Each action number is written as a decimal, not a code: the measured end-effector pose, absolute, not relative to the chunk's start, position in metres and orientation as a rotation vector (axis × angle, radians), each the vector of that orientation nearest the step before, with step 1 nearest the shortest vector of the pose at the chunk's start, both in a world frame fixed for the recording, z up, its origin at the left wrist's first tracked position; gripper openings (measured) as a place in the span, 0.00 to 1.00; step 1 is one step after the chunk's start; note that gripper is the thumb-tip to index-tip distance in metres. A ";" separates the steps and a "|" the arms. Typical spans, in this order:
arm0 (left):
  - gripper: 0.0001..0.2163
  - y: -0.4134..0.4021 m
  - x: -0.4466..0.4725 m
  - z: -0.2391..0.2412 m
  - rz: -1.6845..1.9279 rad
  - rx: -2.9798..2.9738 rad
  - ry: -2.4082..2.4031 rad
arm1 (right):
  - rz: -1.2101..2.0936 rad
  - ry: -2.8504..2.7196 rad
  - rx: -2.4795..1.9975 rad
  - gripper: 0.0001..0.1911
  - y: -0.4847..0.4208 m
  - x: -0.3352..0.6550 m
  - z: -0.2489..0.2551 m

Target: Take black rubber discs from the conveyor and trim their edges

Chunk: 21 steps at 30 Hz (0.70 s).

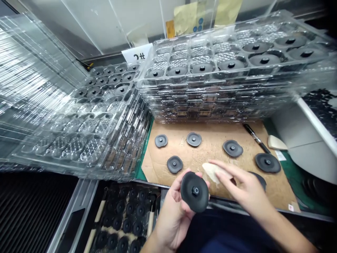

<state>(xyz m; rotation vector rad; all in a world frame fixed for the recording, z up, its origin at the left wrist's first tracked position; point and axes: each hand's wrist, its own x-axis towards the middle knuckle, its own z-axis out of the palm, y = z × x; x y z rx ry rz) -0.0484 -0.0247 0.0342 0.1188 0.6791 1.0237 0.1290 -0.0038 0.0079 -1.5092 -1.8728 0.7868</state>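
My left hand (pixel 173 211) holds a black round rubber disc (pixel 195 192) with a small centre hub, face toward me, just below the cardboard's near edge. My right hand (pixel 242 189) grips a pale cream-coloured piece (pixel 212 171) between thumb and fingers, its tip beside the disc's upper right rim. Several more black discs lie on the brown cardboard sheet (pixel 210 154), among them disc (pixel 174 164), disc (pixel 233 148) and disc (pixel 268 162). One further disc (pixel 260 179) is partly hidden behind my right hand.
A tall stack of clear plastic trays (pixel 223 91) with discs in its top pockets stands behind the cardboard. Another tray stack (pixel 86 130) leans at the left. A black pen (pixel 255 137) and a cream piece (pixel 276 143) lie at right. A bin of discs (pixel 126 218) sits below.
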 end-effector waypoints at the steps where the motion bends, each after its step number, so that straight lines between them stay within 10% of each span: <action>1: 0.31 -0.023 -0.048 0.036 1.026 0.134 0.684 | 0.699 -1.802 -1.464 0.14 -0.001 0.123 0.028; 21: 0.31 -0.027 -0.054 0.048 0.948 0.150 0.630 | 0.399 -2.141 -1.083 0.15 -0.022 0.113 0.084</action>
